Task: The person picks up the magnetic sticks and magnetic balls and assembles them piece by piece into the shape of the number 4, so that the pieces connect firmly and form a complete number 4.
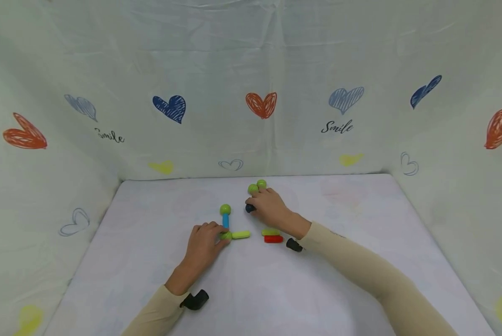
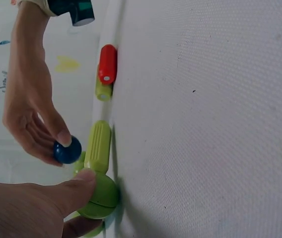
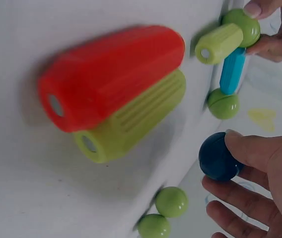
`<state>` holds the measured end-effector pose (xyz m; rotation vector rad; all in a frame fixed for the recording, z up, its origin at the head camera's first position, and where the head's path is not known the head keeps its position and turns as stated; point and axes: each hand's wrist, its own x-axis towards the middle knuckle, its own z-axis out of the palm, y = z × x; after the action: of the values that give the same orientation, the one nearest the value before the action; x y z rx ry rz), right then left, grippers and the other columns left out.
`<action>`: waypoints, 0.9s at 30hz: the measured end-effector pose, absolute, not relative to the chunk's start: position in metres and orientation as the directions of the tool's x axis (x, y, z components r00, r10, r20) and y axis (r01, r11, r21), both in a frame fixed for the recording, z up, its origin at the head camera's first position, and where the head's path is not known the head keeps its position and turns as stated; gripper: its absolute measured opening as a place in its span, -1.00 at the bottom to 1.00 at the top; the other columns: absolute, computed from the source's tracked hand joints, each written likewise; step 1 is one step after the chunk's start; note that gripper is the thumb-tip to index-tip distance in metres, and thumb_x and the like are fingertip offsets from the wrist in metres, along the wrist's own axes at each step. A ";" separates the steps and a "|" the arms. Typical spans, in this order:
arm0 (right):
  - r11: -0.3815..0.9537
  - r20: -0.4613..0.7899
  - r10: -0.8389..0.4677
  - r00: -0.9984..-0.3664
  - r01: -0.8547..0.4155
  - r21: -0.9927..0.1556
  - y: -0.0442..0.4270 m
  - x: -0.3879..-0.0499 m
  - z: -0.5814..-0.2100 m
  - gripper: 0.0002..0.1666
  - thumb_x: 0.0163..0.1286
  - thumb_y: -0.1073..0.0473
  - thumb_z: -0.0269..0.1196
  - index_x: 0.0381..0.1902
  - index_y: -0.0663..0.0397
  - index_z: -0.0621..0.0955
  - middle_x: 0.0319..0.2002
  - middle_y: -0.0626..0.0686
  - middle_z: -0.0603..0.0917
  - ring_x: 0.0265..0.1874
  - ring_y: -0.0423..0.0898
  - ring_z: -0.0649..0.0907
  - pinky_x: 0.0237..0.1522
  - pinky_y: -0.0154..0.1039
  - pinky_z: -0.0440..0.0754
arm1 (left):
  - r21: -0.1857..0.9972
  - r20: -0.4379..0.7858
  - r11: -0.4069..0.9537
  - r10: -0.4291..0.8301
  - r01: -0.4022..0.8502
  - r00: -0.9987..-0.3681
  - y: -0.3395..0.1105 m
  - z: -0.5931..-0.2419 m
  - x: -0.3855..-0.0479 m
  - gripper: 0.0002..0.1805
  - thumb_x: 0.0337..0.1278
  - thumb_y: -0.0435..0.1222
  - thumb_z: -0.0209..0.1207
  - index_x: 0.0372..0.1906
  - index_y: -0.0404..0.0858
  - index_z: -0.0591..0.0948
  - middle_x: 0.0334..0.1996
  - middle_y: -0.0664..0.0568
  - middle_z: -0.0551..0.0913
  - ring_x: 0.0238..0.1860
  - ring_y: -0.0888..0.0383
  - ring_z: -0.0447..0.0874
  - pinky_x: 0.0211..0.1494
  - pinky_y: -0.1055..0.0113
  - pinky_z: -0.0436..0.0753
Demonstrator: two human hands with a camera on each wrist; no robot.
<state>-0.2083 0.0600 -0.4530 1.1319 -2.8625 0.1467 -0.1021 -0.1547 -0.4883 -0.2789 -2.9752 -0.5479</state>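
My left hand (image 1: 205, 247) pinches a green ball (image 2: 101, 196) between thumb and fingers. Joined at that ball are a yellow-green stick (image 1: 240, 234) pointing right and a blue stick (image 3: 232, 71) that runs to another green ball (image 1: 225, 209) farther back. A dark blue ball (image 3: 219, 156) is held between the thumb and fingers of my right hand (image 1: 272, 208). Just beyond that hand, two green balls (image 1: 253, 189) lie side by side. Nearer, a red stick (image 1: 273, 239) lies alongside a yellow-green stick (image 1: 270, 232).
A white-covered table (image 1: 318, 289) fills the lower view, its back edge against a hanging cloth (image 1: 217, 70) printed with hearts. Dark devices are strapped at both wrists; the right one (image 1: 294, 245) is beside the red stick.
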 end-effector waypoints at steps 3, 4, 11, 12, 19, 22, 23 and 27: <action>0.735 0.085 -0.668 -0.739 -0.674 -0.076 0.065 -0.200 -0.454 -0.63 0.41 0.10 0.49 0.13 0.02 0.77 0.02 0.03 0.81 0.07 0.02 0.69 0.26 -0.05 0.60 | 0.347 0.125 0.918 0.155 0.190 -0.980 -0.154 -0.488 -0.102 -0.69 0.12 -0.19 0.56 -0.04 -0.16 0.83 -0.15 0.01 0.79 -0.09 0.00 0.71 0.14 -0.04 0.58; 0.735 0.086 -0.668 -0.739 -0.674 -0.081 0.067 -0.198 -0.455 -0.63 0.40 0.10 0.49 0.13 0.03 0.77 0.01 0.03 0.81 0.06 0.02 0.69 0.24 -0.05 0.60 | 0.346 0.125 0.919 0.154 0.189 -0.980 -0.154 -0.488 -0.103 -0.69 0.12 -0.19 0.56 -0.04 -0.16 0.83 -0.16 0.01 0.79 -0.09 0.00 0.71 0.14 -0.04 0.58; 0.717 0.077 -0.681 -0.728 -0.684 -0.135 0.081 -0.185 -0.460 -0.62 0.38 0.09 0.50 0.11 0.03 0.77 -0.03 0.01 0.80 0.01 0.00 0.68 0.14 -0.07 0.62 | 0.348 0.113 0.921 0.141 0.172 -0.983 -0.153 -0.487 -0.102 -0.68 0.13 -0.18 0.55 -0.01 -0.15 0.83 -0.14 0.02 0.79 -0.06 0.00 0.71 0.17 -0.04 0.57; 0.713 0.076 -0.683 -0.727 -0.685 -0.147 0.082 -0.183 -0.460 -0.62 0.38 0.10 0.51 0.11 0.04 0.77 -0.04 0.02 0.80 0.00 0.00 0.68 0.13 -0.07 0.63 | 0.351 0.114 0.920 0.141 0.173 -0.983 -0.153 -0.487 -0.102 -0.68 0.13 -0.19 0.55 -0.01 -0.15 0.83 -0.14 0.02 0.79 -0.06 0.00 0.71 0.17 -0.04 0.57; 0.686 0.099 -0.701 -0.706 -0.706 -0.177 0.084 -0.172 -0.460 -0.65 0.34 0.14 0.52 0.06 0.06 0.78 -0.09 0.01 0.80 -0.03 0.00 0.69 0.08 -0.07 0.63 | 0.372 0.116 0.912 0.139 0.173 -0.983 -0.154 -0.487 -0.101 -0.67 0.13 -0.20 0.55 -0.01 -0.16 0.82 -0.14 0.02 0.78 -0.06 -0.01 0.71 0.17 -0.03 0.56; 0.674 0.111 -0.710 -0.695 -0.717 -0.180 0.084 -0.169 -0.462 -0.66 0.33 0.15 0.52 0.05 0.06 0.78 -0.10 0.00 0.80 -0.04 -0.01 0.70 0.09 -0.06 0.63 | 0.375 0.118 0.910 0.140 0.175 -0.983 -0.154 -0.488 -0.102 -0.67 0.12 -0.20 0.55 0.00 -0.16 0.82 -0.14 0.02 0.78 -0.05 -0.01 0.71 0.17 -0.03 0.55; 0.671 0.114 -0.712 -0.693 -0.719 -0.181 0.083 -0.168 -0.463 -0.66 0.33 0.16 0.52 0.05 0.06 0.78 -0.11 0.00 0.80 -0.05 -0.02 0.70 0.10 -0.06 0.63 | 0.375 0.117 0.911 0.140 0.174 -0.983 -0.154 -0.488 -0.102 -0.67 0.12 -0.20 0.55 0.00 -0.16 0.82 -0.13 0.02 0.78 -0.04 -0.01 0.71 0.17 -0.03 0.55; 0.666 0.117 -0.714 -0.691 -0.721 -0.192 0.083 -0.165 -0.464 -0.67 0.33 0.17 0.51 0.04 0.06 0.78 -0.10 0.00 0.81 -0.06 -0.03 0.70 0.13 -0.05 0.64 | 0.371 0.113 0.912 0.141 0.173 -0.984 -0.154 -0.489 -0.103 -0.66 0.12 -0.19 0.55 0.00 -0.16 0.82 -0.13 0.01 0.79 -0.03 -0.02 0.71 0.17 -0.04 0.55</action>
<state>-0.1652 0.0828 -0.4637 1.2222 -2.8382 0.3488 -0.1028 -0.1544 -0.4886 -0.2463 -2.9899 -0.5924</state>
